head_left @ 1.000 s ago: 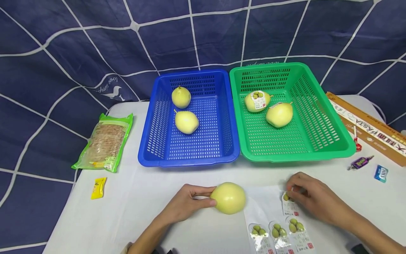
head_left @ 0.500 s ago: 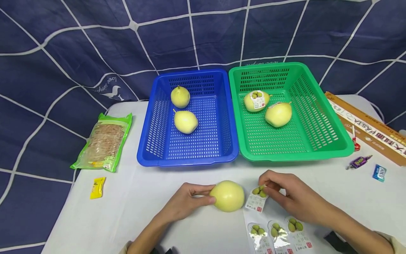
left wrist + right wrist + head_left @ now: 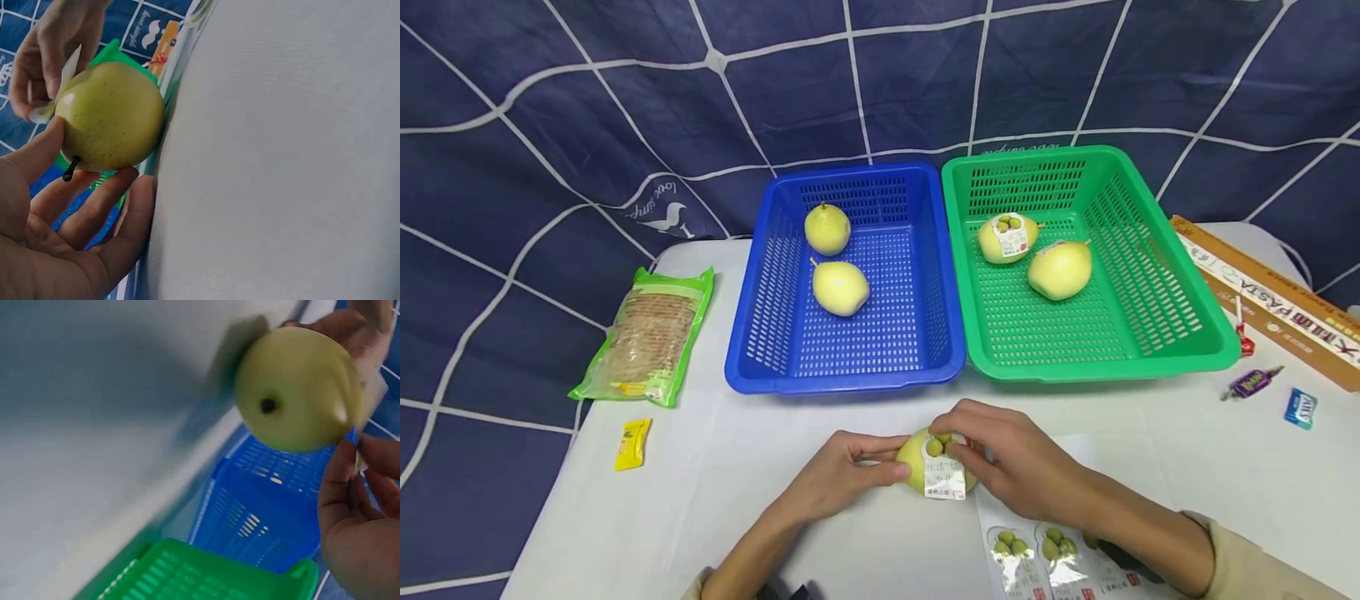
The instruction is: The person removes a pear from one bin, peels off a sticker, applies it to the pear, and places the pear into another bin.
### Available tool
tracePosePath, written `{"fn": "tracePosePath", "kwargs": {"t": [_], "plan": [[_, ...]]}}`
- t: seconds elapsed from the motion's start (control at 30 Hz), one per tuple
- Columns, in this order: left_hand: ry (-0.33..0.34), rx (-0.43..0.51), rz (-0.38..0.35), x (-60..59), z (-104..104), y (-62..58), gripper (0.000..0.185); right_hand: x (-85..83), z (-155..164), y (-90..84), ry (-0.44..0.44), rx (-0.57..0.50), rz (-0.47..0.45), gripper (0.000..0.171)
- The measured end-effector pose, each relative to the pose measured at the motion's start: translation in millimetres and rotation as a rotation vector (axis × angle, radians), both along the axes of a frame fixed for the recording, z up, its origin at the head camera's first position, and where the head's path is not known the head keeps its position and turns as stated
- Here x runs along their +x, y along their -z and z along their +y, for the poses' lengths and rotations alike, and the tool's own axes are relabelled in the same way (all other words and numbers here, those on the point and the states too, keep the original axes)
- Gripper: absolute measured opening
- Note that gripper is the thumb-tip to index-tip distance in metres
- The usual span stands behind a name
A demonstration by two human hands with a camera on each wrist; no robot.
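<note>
— So, where is the pear [image 3: 917, 463]?

— On the table [image 3: 760, 467] in front of the blue basket [image 3: 846, 379]. My left hand [image 3: 835, 479] grips its stem end; my right hand [image 3: 1011, 462] pinches a sticker [image 3: 946, 475] against the skin.

— Risk?

— The label could crease, or the pear roll if my left grip loosens.

— Anything only the wrist views show?

— The left wrist view shows the stem [image 3: 70, 169], hidden from the head camera.

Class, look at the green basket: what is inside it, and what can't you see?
Two pears lie in the green basket, each bearing a sticker. Their undersides and any floor beneath them are hidden.
</note>
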State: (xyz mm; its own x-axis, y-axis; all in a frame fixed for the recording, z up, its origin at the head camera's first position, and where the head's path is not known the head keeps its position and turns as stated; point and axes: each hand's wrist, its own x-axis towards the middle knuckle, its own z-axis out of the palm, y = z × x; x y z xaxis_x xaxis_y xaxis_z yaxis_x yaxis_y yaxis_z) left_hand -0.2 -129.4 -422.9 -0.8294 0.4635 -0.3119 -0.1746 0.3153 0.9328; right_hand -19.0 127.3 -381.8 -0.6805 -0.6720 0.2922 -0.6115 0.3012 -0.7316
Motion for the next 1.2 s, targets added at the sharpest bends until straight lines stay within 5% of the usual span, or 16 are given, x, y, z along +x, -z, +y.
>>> {"fn": "tracePosePath", "kwargs": {"t": [0.3,0.57,0.8,1.07,1.2], "plan": [[0.013,0.034,-0.022,-1.9,-0.7,0.6,0.038,4.0,1.7,7.1,0.029,0.075,0.053,0.052],[0.025,0.084,-0.029,-3.6,-0.6,1.5,0.038,6.1,7.0,14.6,-0.009,0.155,0.047,0.031],[0.028,0.082,-0.042,-3.4,0.1,0.0,0.038,5.3,11.1,16.3,-0.011,0.151,0.037,0.038],[0.023,0.088,-0.033,-3.5,0.2,0.8,0.037,8.1,15.6,17.3,0.077,0.212,0.137,0.048],[0.018,0.092,-0.04,-3.4,-0.5,1.2,0.037,8.8,16.6,19.7,0.07,0.202,0.087,0.048]]}}
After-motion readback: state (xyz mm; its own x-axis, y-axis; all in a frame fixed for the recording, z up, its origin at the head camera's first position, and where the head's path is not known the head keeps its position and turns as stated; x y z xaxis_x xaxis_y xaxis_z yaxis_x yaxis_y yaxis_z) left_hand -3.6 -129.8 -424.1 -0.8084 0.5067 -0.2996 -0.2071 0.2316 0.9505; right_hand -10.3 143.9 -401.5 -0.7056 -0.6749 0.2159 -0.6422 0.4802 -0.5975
